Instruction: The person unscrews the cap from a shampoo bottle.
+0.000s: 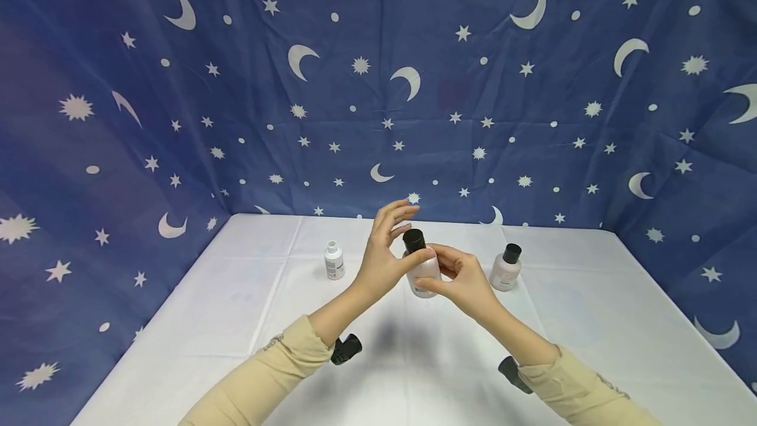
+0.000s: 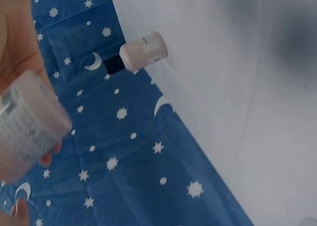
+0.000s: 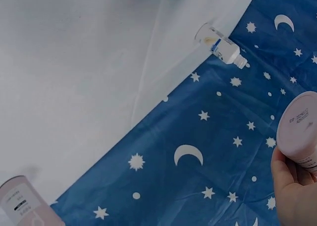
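the right hand (image 1: 467, 281) grips the pale pink bottle (image 1: 424, 273) low on its body, thumb and fingers curled round it, and holds it up above the middle of the counter (image 1: 248, 321), not resting on it. the left hand (image 1: 384, 252) sits against the bottle's other side: its thumb presses the shoulder just under the black cap (image 1: 414, 240), while the other fingers fan up and away, relaxed and straight, gripping nothing. so the bottle lies between the two hands, touching both, its long axis near upright with the cap on top and tilted a little toward the left hand. the cap is nearer to the left hand's fingers than to the right's, which stay down on the body. in the left wrist view the bottle's base (image 2: 27, 127) looms close and blurred; in the right wrist view the same base (image 3: 299, 132) shows above the right hand's fingers (image 3: 292, 191). outward, a second pink bottle with a black cap (image 1: 505, 268) stands upright on the counter just right of the right hand, near but apart from it. a small white bottle (image 1: 334, 260) stands to the left, a little farther off. the near half of the counter below the forearms is open cloth, and the starry blue backdrop (image 1: 378, 84) closes the far edge and both sides.
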A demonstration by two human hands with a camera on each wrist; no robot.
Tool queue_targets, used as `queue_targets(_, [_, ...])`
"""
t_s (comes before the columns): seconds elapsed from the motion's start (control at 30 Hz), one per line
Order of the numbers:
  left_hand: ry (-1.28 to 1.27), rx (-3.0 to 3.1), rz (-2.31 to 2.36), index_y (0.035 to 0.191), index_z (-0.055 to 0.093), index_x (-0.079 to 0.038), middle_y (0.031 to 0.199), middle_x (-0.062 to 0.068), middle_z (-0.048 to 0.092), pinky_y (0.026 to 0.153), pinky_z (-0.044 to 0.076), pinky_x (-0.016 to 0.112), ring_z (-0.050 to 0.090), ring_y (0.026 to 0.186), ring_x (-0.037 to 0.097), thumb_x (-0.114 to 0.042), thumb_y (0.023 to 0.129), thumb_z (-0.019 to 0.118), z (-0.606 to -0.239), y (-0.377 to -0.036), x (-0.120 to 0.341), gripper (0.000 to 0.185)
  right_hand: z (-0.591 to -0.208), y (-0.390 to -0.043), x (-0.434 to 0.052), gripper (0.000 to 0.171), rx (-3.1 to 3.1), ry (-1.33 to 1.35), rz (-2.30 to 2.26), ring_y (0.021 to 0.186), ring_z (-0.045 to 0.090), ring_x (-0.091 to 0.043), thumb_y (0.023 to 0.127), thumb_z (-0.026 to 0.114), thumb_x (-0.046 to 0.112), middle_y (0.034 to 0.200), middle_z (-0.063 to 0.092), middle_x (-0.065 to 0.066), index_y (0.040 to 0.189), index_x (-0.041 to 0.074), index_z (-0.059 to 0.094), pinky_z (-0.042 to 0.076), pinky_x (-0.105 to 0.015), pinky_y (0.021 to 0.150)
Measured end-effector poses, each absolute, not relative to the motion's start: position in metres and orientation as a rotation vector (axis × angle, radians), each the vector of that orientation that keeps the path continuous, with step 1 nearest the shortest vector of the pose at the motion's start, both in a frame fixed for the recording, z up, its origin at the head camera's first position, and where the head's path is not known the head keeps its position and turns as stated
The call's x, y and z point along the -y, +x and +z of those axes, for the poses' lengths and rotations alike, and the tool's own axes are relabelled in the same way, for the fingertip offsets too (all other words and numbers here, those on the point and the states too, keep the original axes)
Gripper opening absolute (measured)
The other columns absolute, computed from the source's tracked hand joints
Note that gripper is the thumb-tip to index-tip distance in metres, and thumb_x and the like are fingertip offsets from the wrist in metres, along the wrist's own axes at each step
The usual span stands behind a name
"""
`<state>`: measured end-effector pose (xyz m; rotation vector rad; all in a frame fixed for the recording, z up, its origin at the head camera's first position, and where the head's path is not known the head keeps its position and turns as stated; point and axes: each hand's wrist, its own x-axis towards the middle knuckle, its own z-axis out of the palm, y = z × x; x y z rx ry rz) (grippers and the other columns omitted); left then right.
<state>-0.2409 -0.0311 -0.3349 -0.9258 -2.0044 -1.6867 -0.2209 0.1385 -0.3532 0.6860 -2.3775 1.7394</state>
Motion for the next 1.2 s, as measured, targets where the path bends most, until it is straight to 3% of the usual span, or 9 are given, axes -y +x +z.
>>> queue_targets(0.13, [-1.141,2.082,-1.688,0.145,0.034,-0.004,0.156,0.008,0.021,0.115,0.031,0.034,0.025,0.143,0.024,-0.058,0.088,0.046,-0.33,-0.242,0.042,0.08,-0.353,-0.219,-0.142,0.054,2.391,0.679,1.758,0.098,0.062,0.002,0.075,0.077,0.004,0.117,0.064,-0.025,0.124,-0.008,0.056,0.052,-0.023,0.091])
queue_targets(0.2, [-1.249,2.155,-1.665,0.146,0.03,-0.002,0.159,0.007,0.015,0.116,0.028,0.036,0.017,0.146,0.023,-0.052,0.095,0.039,-0.327,-0.242,0.047,0.072,-0.353,-0.218,-0.145,0.055,2.403,0.672,1.769,0.101,0.062,0.001,0.076,0.077,0.005,0.119,0.062,-0.025,0.124,-0.008,0.055,0.052,-0.024,0.093])
queue_targets(0.3, [-1.366,2.246,-1.596,0.145,0.032,0.0,0.159,0.008,0.012,0.117,0.026,0.038,0.014,0.147,0.022,-0.028,0.102,0.036,-0.324,-0.241,0.054,0.051,-0.354,-0.214,-0.15,0.055,2.427,0.665,1.772,0.106,0.064,-0.01,0.076,0.077,0.006,0.121,0.062,-0.024,0.125,-0.007,0.055,0.052,-0.026,0.094])
queue_targets(0.4, [-1.447,2.269,-1.557,0.141,0.038,0.003,0.157,0.012,0.019,0.116,0.029,0.036,0.019,0.145,0.024,-0.008,0.101,0.04,-0.322,-0.238,0.057,0.042,-0.354,-0.209,-0.152,0.055,2.441,0.685,1.762,0.11,0.063,-0.025,0.077,0.077,0.007,0.122,0.061,-0.024,0.125,-0.008,0.055,0.052,-0.028,0.094])
queue_targets(0.47, [-1.481,2.257,-1.575,0.138,0.043,0.005,0.152,0.016,0.03,0.113,0.033,0.033,0.028,0.142,0.026,-0.004,0.099,0.042,-0.322,-0.235,0.058,0.04,-0.353,-0.205,-0.153,0.055,2.443,0.697,1.752,0.11,0.062,-0.028,0.077,0.077,0.008,0.122,0.061,-0.024,0.125,-0.007,0.055,0.052,-0.028,0.094])
queue_targets(0.6, [-1.486,2.222,-1.708,0.133,0.047,0.008,0.14,0.022,0.047,0.104,0.044,0.028,0.046,0.13,0.029,-0.002,0.096,0.049,-0.32,-0.231,0.056,0.038,-0.353,-0.199,-0.153,0.055,2.419,0.727,1.75,0.105,0.064,-0.009,0.077,0.077,0.008,0.121,0.061,-0.024,0.124,-0.007,0.056,0.052,-0.022,0.091])
queue_targets(0.73, [-1.37,2.215,-1.846,0.127,0.053,0.008,0.131,0.023,0.054,0.096,0.05,0.028,0.055,0.121,0.032,-0.003,0.091,0.057,-0.319,-0.228,0.054,0.038,-0.353,-0.197,-0.153,0.055,2.387,0.75,1.75,0.101,0.06,0.005,0.076,0.077,0.006,0.121,0.061,-0.026,0.124,-0.009,0.055,0.052,-0.019,0.091])
queue_targets(1.03, [-1.086,2.17,-1.939,0.117,0.062,0.008,0.121,0.022,0.062,0.09,0.054,0.028,0.063,0.108,0.033,0.002,0.083,0.066,-0.324,-0.222,0.049,0.034,-0.355,-0.196,-0.15,0.057,2.376,0.699,1.743,0.102,0.059,0.007,0.075,0.078,0.006,0.121,0.061,-0.025,0.124,-0.009,0.055,0.051,-0.022,0.093])
queue_targets(1.2, [-0.995,2.099,-1.903,0.107,0.066,0.008,0.112,0.023,0.066,0.086,0.056,0.028,0.068,0.095,0.014,0.003,0.078,0.072,-0.328,-0.218,0.046,0.03,-0.355,-0.194,-0.148,0.057,2.369,0.691,1.76,0.103,0.059,0.007,0.075,0.078,0.005,0.121,0.061,-0.025,0.125,-0.009,0.054,0.051,-0.021,0.093])
